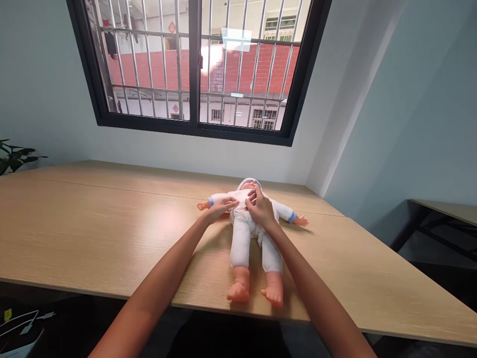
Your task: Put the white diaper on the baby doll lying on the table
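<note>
A baby doll (241, 243) lies on its back on the wooden table, feet toward me and arms spread. It wears a white outfit with blue cuffs and a white cap (249, 181) with a patterned band. Loose white fabric (238, 215) bunches round its waist. My left hand (222, 206) rests at the doll's side by the waist, fingers stretched out over the edge of the clothing. Over the belly, my right hand (260, 208) has its fingers bent and drawn together at the clothing. What lies between those fingertips is too small to make out.
The wooden table (112, 223) stretches wide to both sides, its front edge close to me. A barred window (194, 64) is in the wall behind. Leaves of a plant (17, 156) show at far left, cables (28, 318) below left, another table (447, 211) at right.
</note>
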Motion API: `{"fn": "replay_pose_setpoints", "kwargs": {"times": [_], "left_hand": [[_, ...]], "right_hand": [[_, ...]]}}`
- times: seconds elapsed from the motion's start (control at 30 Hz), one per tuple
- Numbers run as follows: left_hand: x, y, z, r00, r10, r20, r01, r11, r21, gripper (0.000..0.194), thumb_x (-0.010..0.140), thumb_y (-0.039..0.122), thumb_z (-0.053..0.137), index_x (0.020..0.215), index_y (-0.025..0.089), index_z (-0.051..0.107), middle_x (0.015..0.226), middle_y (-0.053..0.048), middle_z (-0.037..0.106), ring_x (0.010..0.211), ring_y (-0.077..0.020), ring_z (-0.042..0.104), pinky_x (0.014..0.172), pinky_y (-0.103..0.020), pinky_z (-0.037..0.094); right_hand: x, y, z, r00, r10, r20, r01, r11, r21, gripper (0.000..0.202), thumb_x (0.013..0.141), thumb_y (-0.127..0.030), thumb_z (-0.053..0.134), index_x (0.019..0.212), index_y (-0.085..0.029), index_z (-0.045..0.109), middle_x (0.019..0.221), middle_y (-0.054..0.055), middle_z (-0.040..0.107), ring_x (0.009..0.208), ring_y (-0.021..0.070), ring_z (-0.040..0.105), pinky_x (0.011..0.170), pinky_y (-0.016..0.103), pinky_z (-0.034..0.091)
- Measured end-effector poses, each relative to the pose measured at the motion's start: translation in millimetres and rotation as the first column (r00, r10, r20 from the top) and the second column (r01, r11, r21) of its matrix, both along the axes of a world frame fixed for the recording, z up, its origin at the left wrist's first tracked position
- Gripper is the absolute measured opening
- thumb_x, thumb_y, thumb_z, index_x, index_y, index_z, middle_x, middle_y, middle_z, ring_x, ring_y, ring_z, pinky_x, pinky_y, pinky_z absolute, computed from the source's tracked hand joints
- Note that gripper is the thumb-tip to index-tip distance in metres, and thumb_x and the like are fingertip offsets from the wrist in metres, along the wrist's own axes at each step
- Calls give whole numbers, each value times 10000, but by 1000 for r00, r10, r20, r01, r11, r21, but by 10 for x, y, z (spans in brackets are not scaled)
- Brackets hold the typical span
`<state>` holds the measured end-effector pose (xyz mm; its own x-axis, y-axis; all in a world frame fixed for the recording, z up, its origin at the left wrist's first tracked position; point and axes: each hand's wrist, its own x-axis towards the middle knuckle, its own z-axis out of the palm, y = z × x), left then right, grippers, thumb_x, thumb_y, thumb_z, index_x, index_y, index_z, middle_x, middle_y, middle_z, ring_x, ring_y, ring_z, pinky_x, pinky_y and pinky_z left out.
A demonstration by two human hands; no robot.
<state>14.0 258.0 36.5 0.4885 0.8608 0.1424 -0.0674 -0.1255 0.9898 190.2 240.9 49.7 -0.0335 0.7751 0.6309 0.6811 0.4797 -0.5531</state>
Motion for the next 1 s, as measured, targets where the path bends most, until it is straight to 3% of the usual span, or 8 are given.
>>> {"fn": "replay_pose_setpoints", "kwargs": {"times": [0.33, 0.7, 0.83, 1.0], "left_hand": [[30, 25, 11, 998, -66, -6, 66, 993, 98, 473, 669, 535, 803, 731, 163, 516, 681, 49, 418, 569, -61, 315, 546, -245, 276], [29, 61, -62, 997, -73, -11, 73, 991, 113, 497, 695, 578, 761, 717, 174, 472, 665, 56, 398, 573, -66, 325, 544, -236, 295], [21, 67, -70, 998, -62, -12, 63, 991, 122, 484, 694, 569, 765, 729, 167, 499, 678, 45, 423, 595, -75, 341, 547, -236, 301], [18, 86, -79, 999, -45, -18, 47, 990, 130, 477, 680, 564, 776, 733, 163, 522, 682, 37, 434, 604, -83, 343, 551, -241, 303]], "right_hand": [[14, -66, 14, 999, -8, -47, 6, 999, -49, 82, 777, -211, 474, 840, -236, 428, 694, -25, 598, 657, 177, 645, 587, 258, 426], [89, 38, -55, 999, -31, -41, 27, 995, -95, 84, 761, -177, 464, 798, -235, 415, 719, -12, 578, 683, 178, 599, 609, 275, 439], [66, 7, -65, 989, -103, 101, 105, 995, -5, 106, 751, -153, 446, 783, -236, 389, 719, 5, 566, 668, 193, 553, 608, 293, 391], [37, -16, -91, 980, -116, 163, 106, 992, 69, 100, 768, -156, 444, 808, -232, 394, 730, 20, 572, 674, 199, 541, 598, 294, 377]]}}
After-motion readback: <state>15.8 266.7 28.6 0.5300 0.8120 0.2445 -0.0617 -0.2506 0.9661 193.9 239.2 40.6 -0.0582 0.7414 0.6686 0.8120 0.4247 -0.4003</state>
